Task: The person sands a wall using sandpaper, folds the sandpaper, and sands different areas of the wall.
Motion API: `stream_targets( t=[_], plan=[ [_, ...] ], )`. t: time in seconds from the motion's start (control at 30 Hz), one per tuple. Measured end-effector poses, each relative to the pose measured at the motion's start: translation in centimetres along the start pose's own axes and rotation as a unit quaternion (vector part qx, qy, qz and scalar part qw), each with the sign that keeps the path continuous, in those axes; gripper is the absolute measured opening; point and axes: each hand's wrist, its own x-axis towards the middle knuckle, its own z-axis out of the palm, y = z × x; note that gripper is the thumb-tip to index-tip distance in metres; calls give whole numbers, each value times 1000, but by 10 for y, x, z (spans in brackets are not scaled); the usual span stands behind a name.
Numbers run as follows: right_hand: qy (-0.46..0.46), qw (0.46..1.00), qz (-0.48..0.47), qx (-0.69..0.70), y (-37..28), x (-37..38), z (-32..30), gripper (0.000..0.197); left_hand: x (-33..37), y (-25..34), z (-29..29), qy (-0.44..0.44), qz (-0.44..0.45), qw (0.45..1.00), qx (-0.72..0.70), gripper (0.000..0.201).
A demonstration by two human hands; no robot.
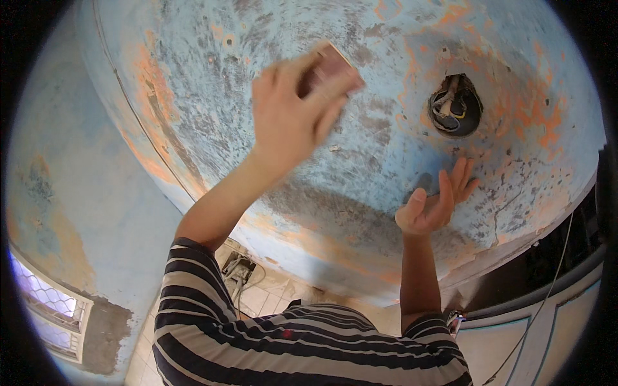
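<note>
My left hand [286, 109] is closed round a reddish-brown sanding block [331, 69], slightly blurred, held against a worn blue wall [360, 154]. The wall's paint is scraped thin, with orange patches and grey-brown scuffs. To the right, my right hand [434, 202] has its fingers spread and holds nothing. Its fingertips are at or close to the wall; whether they touch it I cannot tell. Just above them, a round hole [456, 106] in the wall has a black box inside with wires bunched in it.
A second blue wall [84, 161] with a grilled window [51, 309] stands at left, beyond the corner. Below are a tiled floor [257, 299] and an open box with cables [238, 269]. A pale panelled door [515, 341] and a hanging cord [547, 296] are at lower right.
</note>
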Motion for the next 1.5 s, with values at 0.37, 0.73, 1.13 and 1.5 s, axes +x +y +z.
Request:
stream_targets(
  t=[0.37,0.73,1.13,1.5],
  plan=[
    [21,1000,0,13,1,1,3,41,-12,-1,-4,13,-79,997,21,36],
    [-44,992,116,9,-39,-59,14,43,-168,26,-3,-14,-262,963,54,33],
    [-93,971,217,-40,-133,-85,82,49,-155,-100,-30,-25,7,999,31,26],
    [-86,957,253,-115,-204,-82,156,51,-211,-192,-57,-1,-59,998,3,29]
  ],
)
